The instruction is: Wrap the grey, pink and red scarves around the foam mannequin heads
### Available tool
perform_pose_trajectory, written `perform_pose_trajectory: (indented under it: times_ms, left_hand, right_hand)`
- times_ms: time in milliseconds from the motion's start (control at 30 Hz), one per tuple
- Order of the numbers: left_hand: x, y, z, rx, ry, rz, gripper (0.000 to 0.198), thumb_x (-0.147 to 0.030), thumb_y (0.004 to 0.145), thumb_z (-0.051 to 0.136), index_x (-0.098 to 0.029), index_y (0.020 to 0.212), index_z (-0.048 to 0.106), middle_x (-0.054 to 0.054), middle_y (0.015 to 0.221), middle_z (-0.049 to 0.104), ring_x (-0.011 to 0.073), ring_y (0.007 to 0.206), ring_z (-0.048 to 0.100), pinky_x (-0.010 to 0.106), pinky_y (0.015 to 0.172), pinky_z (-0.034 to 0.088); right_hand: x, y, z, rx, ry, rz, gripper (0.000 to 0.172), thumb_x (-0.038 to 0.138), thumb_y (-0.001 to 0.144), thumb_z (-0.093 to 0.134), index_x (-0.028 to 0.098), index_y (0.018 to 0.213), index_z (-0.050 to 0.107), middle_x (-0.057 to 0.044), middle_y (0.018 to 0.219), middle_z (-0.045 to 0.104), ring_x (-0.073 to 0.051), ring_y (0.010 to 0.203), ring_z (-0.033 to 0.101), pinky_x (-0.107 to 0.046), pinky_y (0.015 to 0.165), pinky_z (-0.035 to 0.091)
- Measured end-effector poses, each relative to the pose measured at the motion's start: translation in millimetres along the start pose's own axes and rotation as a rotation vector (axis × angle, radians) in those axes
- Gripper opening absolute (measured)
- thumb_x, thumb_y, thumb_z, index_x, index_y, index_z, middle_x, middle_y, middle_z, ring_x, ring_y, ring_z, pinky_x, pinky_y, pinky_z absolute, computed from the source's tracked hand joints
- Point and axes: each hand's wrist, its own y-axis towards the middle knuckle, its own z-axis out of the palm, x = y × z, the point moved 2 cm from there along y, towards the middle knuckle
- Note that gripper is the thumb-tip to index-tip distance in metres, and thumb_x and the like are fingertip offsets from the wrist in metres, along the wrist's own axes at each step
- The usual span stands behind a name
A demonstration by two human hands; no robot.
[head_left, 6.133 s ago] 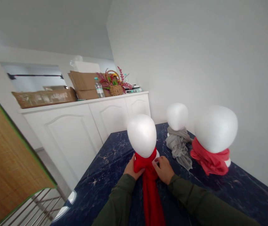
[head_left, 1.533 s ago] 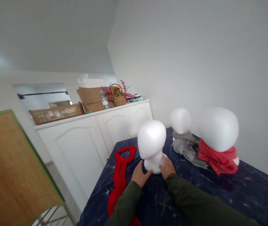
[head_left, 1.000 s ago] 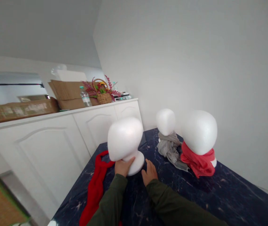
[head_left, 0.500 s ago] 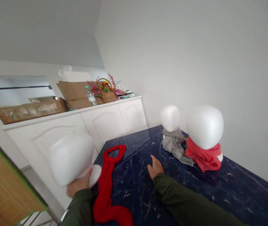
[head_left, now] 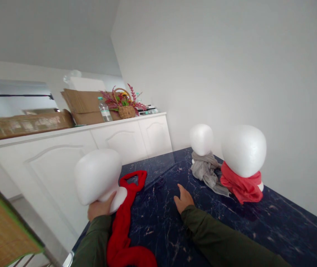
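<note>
My left hand (head_left: 100, 208) is wrapped round the neck of a white foam mannequin head (head_left: 98, 174), which is tilted at the table's left edge with its round base turned to the right. Just right of that base lies a long red scarf (head_left: 125, 218), stretched along the table and looped at its far end. My right hand (head_left: 184, 199) is at the middle of the dark blue marbled table (head_left: 158, 226), holding nothing, with thumb and index finger apart. Whether it touches the tabletop I cannot tell.
At the right back, one foam head (head_left: 201, 139) stands with a grey scarf (head_left: 207, 170) round its neck, another foam head (head_left: 244, 150) with a coral-red scarf (head_left: 241, 183). A white cabinet (head_left: 119, 142) behind bears cardboard boxes (head_left: 83, 107), a water bottle (head_left: 105, 110) and a flower basket (head_left: 126, 112).
My left hand has brought the foam head to the right and slightly up, nearer the red scarf. My right hand has hardly moved. The view has shifted slightly.
</note>
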Motion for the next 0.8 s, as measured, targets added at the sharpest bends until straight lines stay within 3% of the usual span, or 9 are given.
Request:
perform_pose_trajectory:
  times_ms: [100,267,433,800]
  left_hand:
    - [4,5,-0.7,-0.062,0.086,-0.082,0.097,-0.078,0.042,0.047,0.005,0.090,0.058,0.029,0.099,0.057,0.0405,0.095,0.053,0.045,0.078,0.043]
    - [13,11,1.4,-0.117,0.054,-0.176,0.101,-0.078,0.040,0.050,0.005,0.098,0.055,0.028,0.102,0.056,0.0406,0.093,0.053,0.047,0.074,0.045]
    - [7,8,3.6,-0.056,-0.005,-0.047,0.095,-0.074,0.045,0.051,0.004,0.099,0.054,0.029,0.102,0.056,0.0421,0.095,0.052,0.047,0.077,0.045]
    - [1,21,20.9,-0.057,-0.020,0.117,0.089,-0.067,0.056,0.048,0.005,0.108,0.049,0.028,0.109,0.053,0.0395,0.102,0.049,0.044,0.086,0.041]
  right_hand:
    - [-1,0,1,0.010,-0.001,0.011,0.058,0.019,0.069,0.043,0.005,0.125,0.037,-0.013,0.122,0.046,-0.023,0.112,0.042,-0.035,0.098,0.028]
    - [0,-1,1,0.007,-0.015,0.013,0.056,0.020,0.070,0.042,0.007,0.125,0.038,-0.012,0.122,0.047,-0.023,0.113,0.041,-0.036,0.098,0.028]
    - [2,-2,-1,0.021,-0.021,0.018,0.057,0.020,0.070,0.042,0.006,0.125,0.037,-0.013,0.120,0.048,-0.024,0.112,0.042,-0.036,0.098,0.028]
    - [2,-2,0,0.025,-0.026,0.026,0.057,0.020,0.070,0.042,0.007,0.125,0.037,-0.013,0.120,0.048,-0.024,0.112,0.043,-0.037,0.097,0.027]
